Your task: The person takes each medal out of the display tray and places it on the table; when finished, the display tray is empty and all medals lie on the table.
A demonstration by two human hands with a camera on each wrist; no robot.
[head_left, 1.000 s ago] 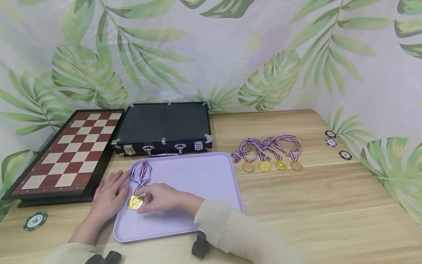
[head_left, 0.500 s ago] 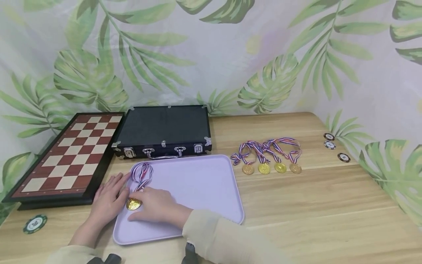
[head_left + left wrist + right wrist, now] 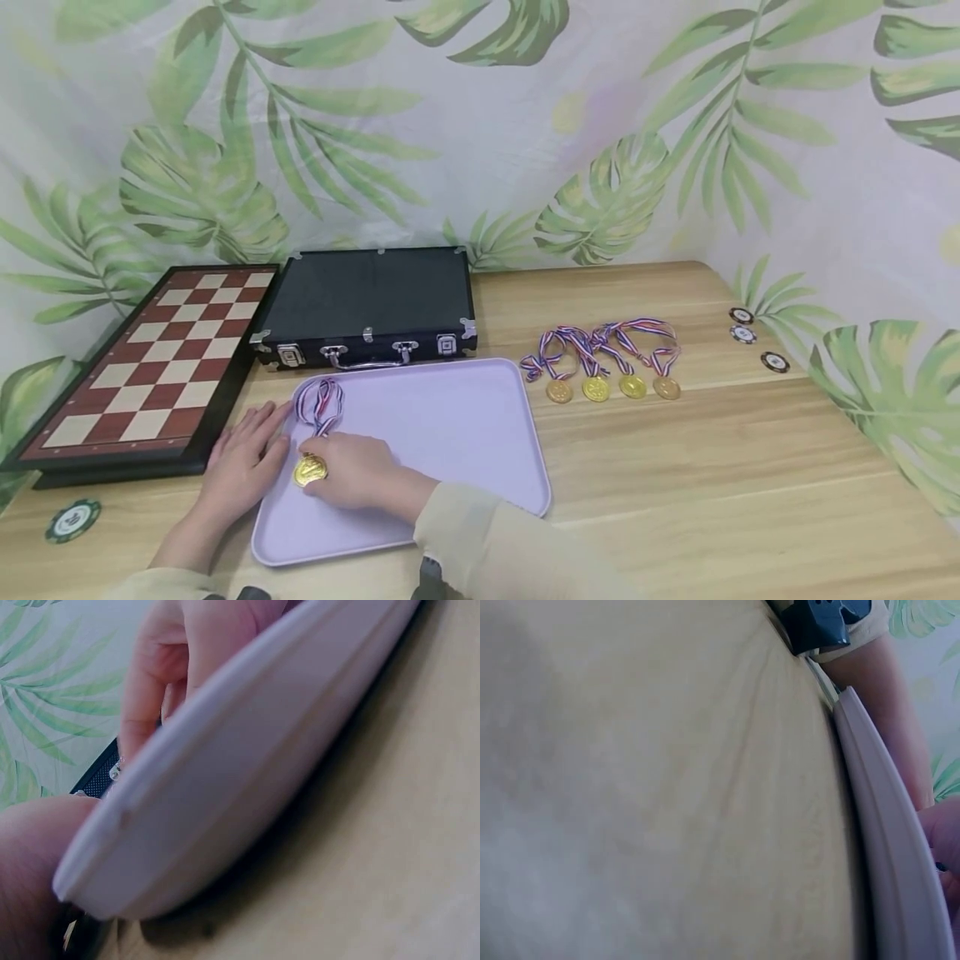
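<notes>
Right hand (image 3: 348, 479) sits over the gold medal (image 3: 309, 470) near the tray's (image 3: 465, 433) left edge, fingers curled onto the disc, pinching it by the look of it. Left hand (image 3: 243, 462) lies flat and relaxed on the table against that same edge. The medal looks light and hard, probably slick; its ribbon (image 3: 321, 404) is limp, so the disc rim is likely the surer hold. Only the head view shows the medal; the left wrist view gives just the tray's rim (image 3: 247, 772) close up, the right wrist view mostly sleeve (image 3: 645, 787).
</notes>
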